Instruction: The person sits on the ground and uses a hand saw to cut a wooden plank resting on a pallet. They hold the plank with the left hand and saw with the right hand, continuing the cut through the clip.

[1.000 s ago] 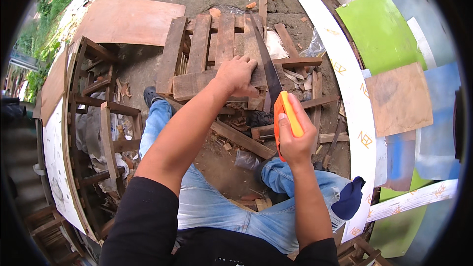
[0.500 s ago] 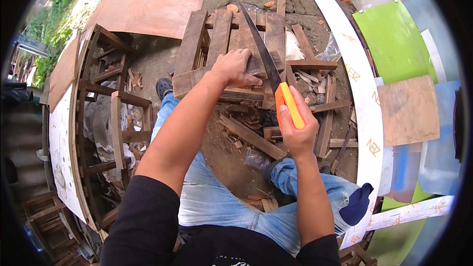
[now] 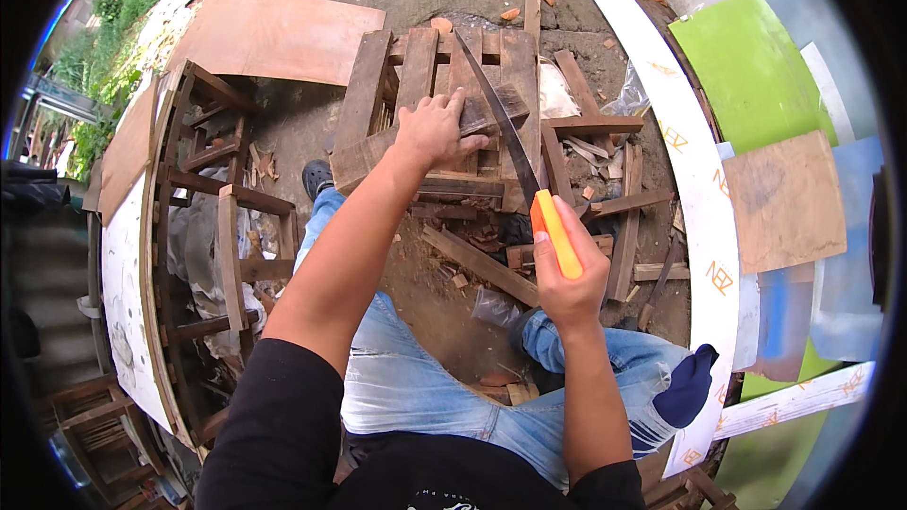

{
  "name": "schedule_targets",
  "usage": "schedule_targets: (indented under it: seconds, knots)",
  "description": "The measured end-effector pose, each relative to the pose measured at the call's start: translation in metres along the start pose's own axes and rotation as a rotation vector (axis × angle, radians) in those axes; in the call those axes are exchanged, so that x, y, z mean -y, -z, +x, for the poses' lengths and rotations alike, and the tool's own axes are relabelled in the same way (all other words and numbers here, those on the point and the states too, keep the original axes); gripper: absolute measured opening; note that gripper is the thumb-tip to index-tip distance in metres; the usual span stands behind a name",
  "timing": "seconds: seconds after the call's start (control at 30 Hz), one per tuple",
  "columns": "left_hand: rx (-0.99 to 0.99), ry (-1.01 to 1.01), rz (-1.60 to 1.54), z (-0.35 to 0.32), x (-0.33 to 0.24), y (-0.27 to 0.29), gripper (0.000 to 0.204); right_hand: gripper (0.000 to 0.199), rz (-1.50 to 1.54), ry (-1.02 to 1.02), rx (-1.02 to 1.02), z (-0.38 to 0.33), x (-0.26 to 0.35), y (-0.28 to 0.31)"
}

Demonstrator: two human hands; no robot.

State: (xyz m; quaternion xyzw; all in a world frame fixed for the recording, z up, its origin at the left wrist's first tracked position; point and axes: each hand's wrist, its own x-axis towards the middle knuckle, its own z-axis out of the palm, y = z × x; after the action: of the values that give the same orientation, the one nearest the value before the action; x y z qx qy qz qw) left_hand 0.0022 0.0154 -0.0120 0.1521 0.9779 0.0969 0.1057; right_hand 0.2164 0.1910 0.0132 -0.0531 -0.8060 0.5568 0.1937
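My right hand (image 3: 567, 285) grips the orange handle of a hand saw (image 3: 506, 137), whose dark blade runs up and away across a wooden plank (image 3: 373, 153). My left hand (image 3: 435, 130) presses down flat on that plank, just left of the blade. The plank lies crosswise on a wooden pallet (image 3: 416, 71) in front of my knees. My legs are in blue jeans, with a dark shoe (image 3: 316, 177) below the pallet's left corner.
Loose wood offcuts (image 3: 482, 264) litter the dirt ground around the pallet. A slatted wooden frame (image 3: 203, 217) stands at the left. A brown board (image 3: 269, 36) lies at the back left. White, green and brown panels (image 3: 756, 66) lean at the right.
The saw has been pushed forward: my right hand and the orange handle moved up toward the plank. My left hand stays pressed on the plank.
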Motion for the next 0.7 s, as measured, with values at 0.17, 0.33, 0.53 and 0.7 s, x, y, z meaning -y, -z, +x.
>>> schedule_targets:
  seconds: [0.17,0.33,0.53,0.7]
  knots:
    - [-0.051,-0.038,0.014,-0.002,-0.002,0.0,0.104,0.044,0.017,0.004,0.012,0.005,0.004,0.001]
    - [0.022,-0.148,0.003,0.006,0.004,0.009,0.062,0.044,-0.008,0.029,0.022,0.005,0.012,0.006]
    - [-0.004,-0.042,0.115,0.002,-0.009,0.008,0.05,0.046,0.02,0.004,0.026,0.007,0.021,-0.002]
    - [0.061,-0.007,0.136,0.002,-0.015,0.013,0.049,0.049,-0.024,0.007,0.027,-0.007,0.02,0.002]
